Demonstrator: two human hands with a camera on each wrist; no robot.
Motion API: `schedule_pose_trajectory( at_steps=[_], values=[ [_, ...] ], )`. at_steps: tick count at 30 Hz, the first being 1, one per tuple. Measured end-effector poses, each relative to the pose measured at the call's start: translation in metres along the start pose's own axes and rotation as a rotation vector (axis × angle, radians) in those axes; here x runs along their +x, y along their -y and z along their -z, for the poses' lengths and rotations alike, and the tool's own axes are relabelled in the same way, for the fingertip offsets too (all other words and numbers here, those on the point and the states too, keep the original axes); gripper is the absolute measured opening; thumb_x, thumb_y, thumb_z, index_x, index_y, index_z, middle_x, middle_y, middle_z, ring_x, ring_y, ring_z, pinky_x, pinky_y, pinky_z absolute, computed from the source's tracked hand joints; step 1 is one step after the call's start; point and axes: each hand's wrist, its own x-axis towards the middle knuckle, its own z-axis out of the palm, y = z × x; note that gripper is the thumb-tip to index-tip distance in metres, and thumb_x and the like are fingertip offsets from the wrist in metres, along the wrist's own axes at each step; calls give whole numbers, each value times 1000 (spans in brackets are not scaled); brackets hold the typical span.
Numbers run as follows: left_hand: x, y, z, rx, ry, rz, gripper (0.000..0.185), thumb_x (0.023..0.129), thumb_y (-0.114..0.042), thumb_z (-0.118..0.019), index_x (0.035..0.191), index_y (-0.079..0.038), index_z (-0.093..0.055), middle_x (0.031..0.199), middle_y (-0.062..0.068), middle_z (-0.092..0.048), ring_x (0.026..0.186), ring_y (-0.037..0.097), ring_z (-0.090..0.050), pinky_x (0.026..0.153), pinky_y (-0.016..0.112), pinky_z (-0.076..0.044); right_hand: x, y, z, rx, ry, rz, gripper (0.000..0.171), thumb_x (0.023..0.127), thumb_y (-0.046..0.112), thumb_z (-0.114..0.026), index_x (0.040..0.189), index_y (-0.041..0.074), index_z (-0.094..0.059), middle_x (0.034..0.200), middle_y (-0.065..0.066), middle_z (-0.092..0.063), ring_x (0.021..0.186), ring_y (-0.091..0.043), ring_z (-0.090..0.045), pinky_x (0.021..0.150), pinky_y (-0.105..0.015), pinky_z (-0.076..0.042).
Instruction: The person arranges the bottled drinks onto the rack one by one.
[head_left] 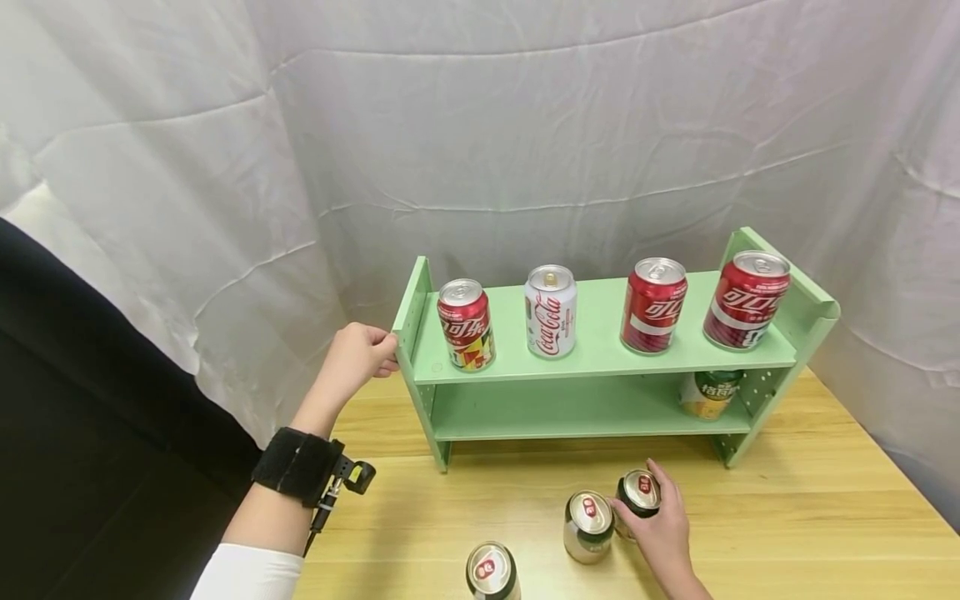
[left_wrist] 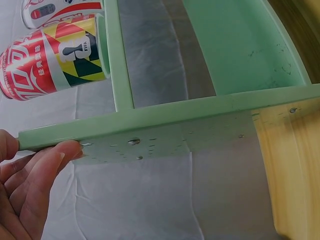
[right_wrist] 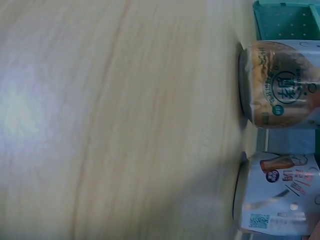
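A light green two-tier shelf (head_left: 600, 358) stands on the wooden table. Its top board carries three red cola cans and one white one (head_left: 551, 311). My left hand (head_left: 360, 354) grips the front edge of the shelf's left side panel (left_wrist: 165, 132); my fingertips (left_wrist: 65, 150) press on that edge, with a red patterned can (left_wrist: 50, 60) just beyond. My right hand (head_left: 656, 521) curls around a dark can with a red top (head_left: 640, 493) standing in front of the shelf. The right wrist view shows an orange-brown can (right_wrist: 282, 85) and a white-labelled can (right_wrist: 277, 192) upright on the table.
Two more cans stand on the table left of my right hand, a silver one (head_left: 588, 525) and one at the near edge (head_left: 491, 571). A yellow-green can (head_left: 711, 392) sits at the right end of the lower board. White cloth hangs behind.
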Motion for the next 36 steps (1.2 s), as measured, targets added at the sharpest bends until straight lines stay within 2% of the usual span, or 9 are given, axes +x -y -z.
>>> schedule_pose_trajectory(
  at_steps=[5,9,13,17,19,24,28,31,36],
  values=[
    [-2,4,-2,-15,18,19,32,91,-13,-47,97,9,-69,88,23,-70,66,19,-70,65,29,-60,-3,-1,1,25,37,-94,88,63,4,-84,136,-5,-37,131,-26,-44,116,-42,-46,93,-57,-41],
    [-3,6,-3,-23,16,30,31,91,-13,-47,97,9,-69,85,23,-70,65,19,-70,64,29,-60,-5,-5,2,47,51,-182,90,65,10,-85,138,-3,-35,130,-25,-47,114,-40,-49,92,-50,-43],
    [-3,6,-3,-21,12,23,31,91,-13,-47,96,9,-69,84,22,-70,65,19,-70,64,29,-60,-5,-6,0,41,34,-214,85,64,12,-86,135,2,-40,127,-20,-52,108,-22,-52,87,-32,-41],
    [-2,6,-2,-12,13,18,31,91,-13,-47,96,9,-70,85,22,-71,65,19,-70,64,29,-60,-5,-5,-1,41,18,-224,81,64,12,-86,133,5,-43,125,-16,-55,99,1,-44,84,-23,-39],
    [-1,5,-1,-10,14,18,31,91,-13,-47,97,9,-69,85,22,-70,65,19,-70,64,29,-60,-4,-4,-1,36,12,-220,79,64,12,-86,132,6,-45,123,-14,-56,98,1,-45,83,-20,-39],
    [-1,5,0,-9,14,16,32,91,-13,-47,98,9,-69,85,23,-70,65,19,-70,63,29,-60,-1,-4,0,13,2,-155,76,61,8,-86,127,4,-49,116,-16,-60,99,-15,-54,78,-12,-41],
    [-1,6,0,-6,13,15,32,91,-13,-47,96,9,-70,84,22,-71,65,19,-70,63,28,-60,4,-10,2,0,27,-114,76,58,6,-86,125,4,-50,113,-15,-62,92,5,-48,76,-7,-40],
    [0,5,0,-4,11,11,32,91,-13,-47,96,8,-70,84,22,-71,64,18,-70,63,28,-60,9,-15,5,-7,69,-75,75,59,6,-86,124,4,-50,110,-16,-63,88,9,-48,73,-15,-47],
    [1,3,1,-8,7,-3,32,91,-14,-47,95,8,-70,84,21,-71,65,18,-70,64,29,-60,20,-21,12,-24,117,-7,73,58,7,-86,123,5,-51,106,-16,-63,88,-5,-55,70,-28,-51]
  ],
)
